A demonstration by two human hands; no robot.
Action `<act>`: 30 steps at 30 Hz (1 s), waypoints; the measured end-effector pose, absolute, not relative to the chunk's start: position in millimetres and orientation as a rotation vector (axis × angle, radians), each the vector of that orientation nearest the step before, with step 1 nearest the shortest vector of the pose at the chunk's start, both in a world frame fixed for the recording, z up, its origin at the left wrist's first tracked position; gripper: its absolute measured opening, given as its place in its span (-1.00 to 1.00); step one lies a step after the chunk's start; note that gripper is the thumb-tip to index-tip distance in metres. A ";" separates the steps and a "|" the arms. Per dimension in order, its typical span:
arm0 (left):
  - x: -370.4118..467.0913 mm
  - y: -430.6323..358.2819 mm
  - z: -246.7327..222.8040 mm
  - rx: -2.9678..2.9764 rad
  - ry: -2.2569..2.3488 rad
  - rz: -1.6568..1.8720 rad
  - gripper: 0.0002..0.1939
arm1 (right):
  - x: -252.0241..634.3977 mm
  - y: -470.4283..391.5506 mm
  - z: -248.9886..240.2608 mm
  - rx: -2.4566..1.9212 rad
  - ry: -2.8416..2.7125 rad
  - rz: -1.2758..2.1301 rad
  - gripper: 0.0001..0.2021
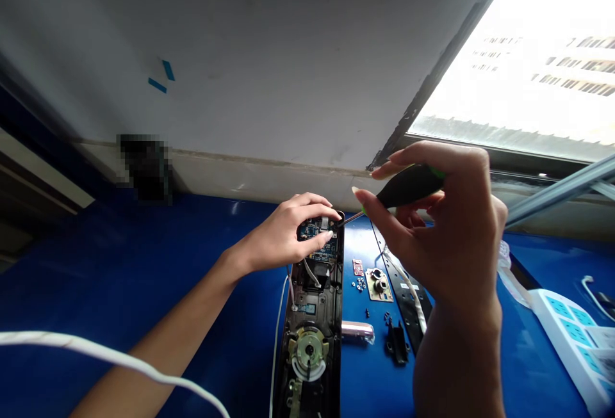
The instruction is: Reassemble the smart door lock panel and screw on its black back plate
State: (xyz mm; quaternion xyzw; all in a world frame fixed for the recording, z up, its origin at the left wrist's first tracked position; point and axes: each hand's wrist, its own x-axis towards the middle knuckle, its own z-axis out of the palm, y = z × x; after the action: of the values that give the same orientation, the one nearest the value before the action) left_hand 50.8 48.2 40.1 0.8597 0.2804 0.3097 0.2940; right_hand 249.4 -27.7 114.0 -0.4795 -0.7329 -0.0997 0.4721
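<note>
My right hand [432,213] is closed around the dark handle of a screwdriver [408,186], whose shaft slants down to the left. Its tip meets the upper right edge of a long black device housing [337,296], close to a blue circuit board [327,251]. My left hand [293,229] lies over the board, thumb and fingers apart on the housing's upper end. Lower in the housing sits a round speaker-like part [309,349]. Whether the tip is seated in a screw is too small to tell.
Right of the housing lie a metal plate with round parts [379,285], several loose screws [358,284], a pink cylinder [356,331], a black bracket [398,343] and a black perforated strip [403,277]. A white power strip [567,335] is far right; a white cable [120,359] crosses the lower left.
</note>
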 end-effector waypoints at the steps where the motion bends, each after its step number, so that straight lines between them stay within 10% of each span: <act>1: 50.9 48.2 40.2 2.287 0.747 0.818 -0.71 | 249.6 -27.5 113.8 -1.171 -1.789 -0.225 -0.62; 30: 50.2 47.9 40.9 2.315 0.741 0.800 -0.70 | 249.1 -30.2 116.6 -1.151 -1.841 -0.116 -0.52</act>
State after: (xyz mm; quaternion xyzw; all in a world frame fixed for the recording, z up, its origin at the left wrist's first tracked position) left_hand 50.2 47.9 40.9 0.8665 0.2774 0.2995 0.2872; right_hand 249.1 -30.2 116.6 -0.4687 -0.7495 -0.0473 0.4652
